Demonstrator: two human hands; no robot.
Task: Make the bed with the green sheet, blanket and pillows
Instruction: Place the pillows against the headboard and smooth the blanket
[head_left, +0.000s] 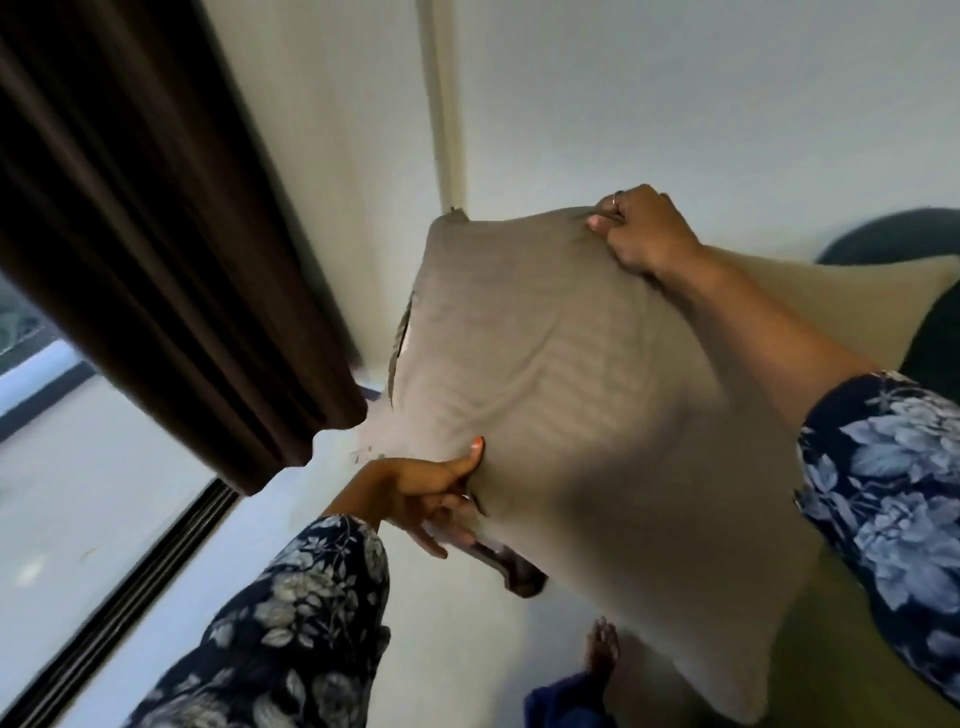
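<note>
I hold a beige-green pillow (582, 395) up in the air in front of me, tilted. My left hand (426, 493) grips its lower left edge, thumb on the front face. My right hand (641, 228) pinches the top edge near the far corner. A second pillow (852, 301) of the same colour lies behind my right forearm, on the right. A strip of green sheet (841, 654) shows at the lower right, below the held pillow. No blanket is visible.
A dark brown curtain (156, 234) hangs at the left beside a window with a black sliding track (119, 613). White walls meet in a corner (441, 104) behind the pillow. My bare foot (602, 649) stands on the pale floor. A dark green headboard (893, 234) curves at the far right.
</note>
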